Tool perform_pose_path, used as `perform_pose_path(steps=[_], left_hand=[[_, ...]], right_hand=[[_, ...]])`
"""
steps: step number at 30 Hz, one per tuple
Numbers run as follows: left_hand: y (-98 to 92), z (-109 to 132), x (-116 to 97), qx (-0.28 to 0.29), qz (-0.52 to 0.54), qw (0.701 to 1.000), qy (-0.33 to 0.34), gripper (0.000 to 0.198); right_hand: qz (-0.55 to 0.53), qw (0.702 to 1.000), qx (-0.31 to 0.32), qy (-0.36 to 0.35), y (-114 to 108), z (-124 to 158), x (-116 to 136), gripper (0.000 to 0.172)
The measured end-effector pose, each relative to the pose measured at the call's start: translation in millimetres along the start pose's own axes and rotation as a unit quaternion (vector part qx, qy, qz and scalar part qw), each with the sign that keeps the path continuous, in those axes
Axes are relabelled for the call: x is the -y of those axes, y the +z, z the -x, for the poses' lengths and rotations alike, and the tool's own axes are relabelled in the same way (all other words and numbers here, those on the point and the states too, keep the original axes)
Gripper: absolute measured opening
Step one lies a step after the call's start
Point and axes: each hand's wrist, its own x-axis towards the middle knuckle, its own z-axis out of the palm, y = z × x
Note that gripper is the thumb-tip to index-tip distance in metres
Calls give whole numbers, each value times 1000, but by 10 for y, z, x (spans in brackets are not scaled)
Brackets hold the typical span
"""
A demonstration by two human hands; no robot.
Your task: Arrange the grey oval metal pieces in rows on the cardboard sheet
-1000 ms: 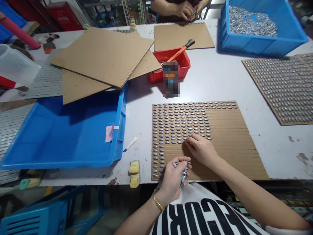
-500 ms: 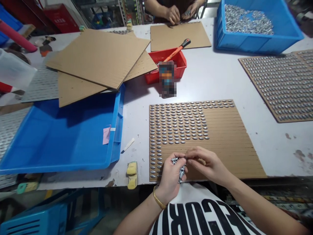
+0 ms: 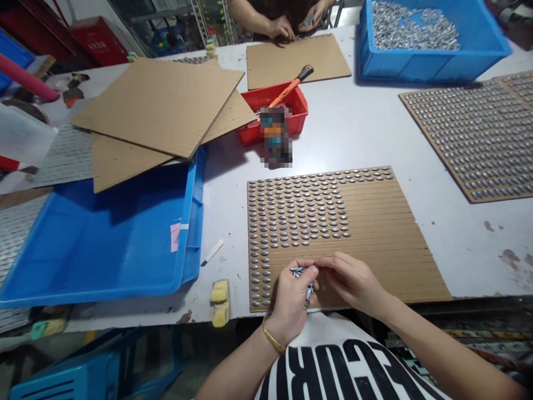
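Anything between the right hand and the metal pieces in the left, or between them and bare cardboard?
Only the left hand itself, partly covering the metal pieces; nothing else visible. The right hand is close beside it; bare cardboard lies beyond both.

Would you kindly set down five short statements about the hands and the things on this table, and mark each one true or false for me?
1. The left hand holds several small silvery pieces. True.
2. The gold-coloured bracelet is on the right wrist. False: it is on the left wrist.
3. The tool with the orange shaft leans in the red box. True.
4. Silvery pieces cover the whole cardboard sheet beneath the hands. False: much of its right side is bare.
5. The right hand is reaching into the blue bin at the far right. False: it is over the cardboard sheet, its fingertips close to the left hand.
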Motion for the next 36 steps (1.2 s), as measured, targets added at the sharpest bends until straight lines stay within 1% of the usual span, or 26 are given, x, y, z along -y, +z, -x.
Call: perform_pose_path(steps=[3,5,6,8,10,12,13,16,19,21,23,25,28,31,36], left_hand=[[15,4,-30,11,-6,1000,-13,24],[24,17,-55,16,-8,1000,-19,23],[26,23,-65,15,-9,1000,-21,24],[27,31,-72,10,-5,1000,-23,28],[21,28,-60,14,-4,1000,-22,33],[14,17,-32,23,-11,999,-21,32],[11,10,-17,25,-17,999,-21,30],[13,-5,8,16,-31,999,-24,25],[25,-7,-7,14,-29,999,-25,25],[27,-5,-25,16,-21,999,-27,27],[16,-5,-37,11,-3,999,-34,29],[-4,-8,-39,-1,32,998,-50,35],[-34,-10,-32,-11,72,995,-70,39],[-41,1,-34,-10,63,995,-71,35],[-33,34,-52,3,29,998,-61,28]], right_hand=[[30,998,53,4,-64,-16,-16,34],[8,998,65,21,-105,-40,-10,32],[-18,997,58,40,-118,-52,-4,29],[-99,989,29,103,-118,-67,8,19],[-186,967,4,173,-84,-66,14,13],[-230,952,-22,200,-37,-55,18,12],[-227,953,-32,196,-18,-48,23,12],[-177,970,-51,161,-9,-32,49,10],[-133,984,-26,114,-71,-29,53,11],[-85,994,-21,72,-114,-42,3,13],[-21,998,-42,49,-133,-72,-94,13],[36,996,-64,48,-118,-115,-212,13],[84,994,-55,39,-57,-179,-350,15],[113,992,-49,30,2,-213,-405,17],[148,986,-49,53,44,-210,-442,17]])
